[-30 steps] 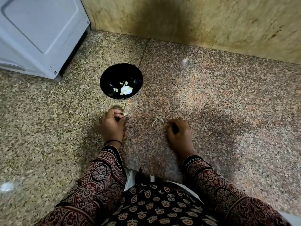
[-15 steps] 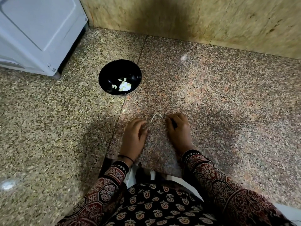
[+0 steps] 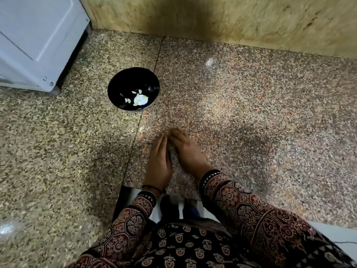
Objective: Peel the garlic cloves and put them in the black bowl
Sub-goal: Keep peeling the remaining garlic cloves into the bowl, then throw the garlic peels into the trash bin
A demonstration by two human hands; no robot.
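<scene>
The black bowl [image 3: 120, 84] stands on the speckled stone counter [image 3: 241, 117] and holds several peeled garlic cloves [image 3: 140, 99]. A small pale bit [image 3: 141, 128] lies on the counter between the bowl and my hands. My left hand [image 3: 158, 161] lies on the counter below the bowl with its fingers straight. My right hand [image 3: 186, 149] is right beside it, blurred by motion, and the fingertips of both hands meet. I cannot see whether anything sits under or between the fingers.
A white appliance [image 3: 36, 39] stands at the back left, close to the bowl. A tan tiled wall [image 3: 231, 20] runs along the back. The counter's front edge [image 3: 179, 197] is just below my wrists.
My left hand has moved right, from just below the bowl to beside my right hand. The thin peel strip that lay between the hands is now hidden by them.
</scene>
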